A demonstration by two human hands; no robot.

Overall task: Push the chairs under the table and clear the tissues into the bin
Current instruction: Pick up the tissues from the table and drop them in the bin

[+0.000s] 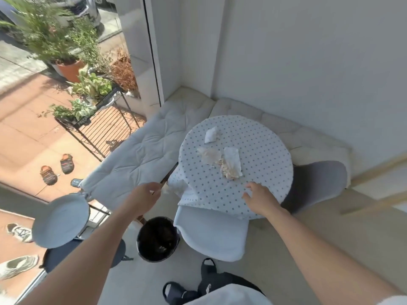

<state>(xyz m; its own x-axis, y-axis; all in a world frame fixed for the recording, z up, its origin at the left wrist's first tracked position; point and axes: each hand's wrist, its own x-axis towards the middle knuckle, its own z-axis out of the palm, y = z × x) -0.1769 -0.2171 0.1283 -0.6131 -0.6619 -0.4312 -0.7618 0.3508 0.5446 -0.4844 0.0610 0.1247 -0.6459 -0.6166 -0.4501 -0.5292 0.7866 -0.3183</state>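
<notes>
Arms: bare past both hands, no sleeves or jewellery
Feet: dark slide sandals [176,292]
Legs: dark trousers [222,282]

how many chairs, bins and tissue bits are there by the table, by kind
chairs: 2, pale one, grey one
bin: 1
tissue pieces on the table: 3
tissue in the left hand: 1
total: 7

Probably a home nook: cushioned corner bench [141,150], clothed table [264,150], patio plants [55,36].

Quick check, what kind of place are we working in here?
Probably a small home or cafe seating nook by a glass door: a round table in a dotted cloth, a cushioned corner bench, and potted plants on the patio outside.
</notes>
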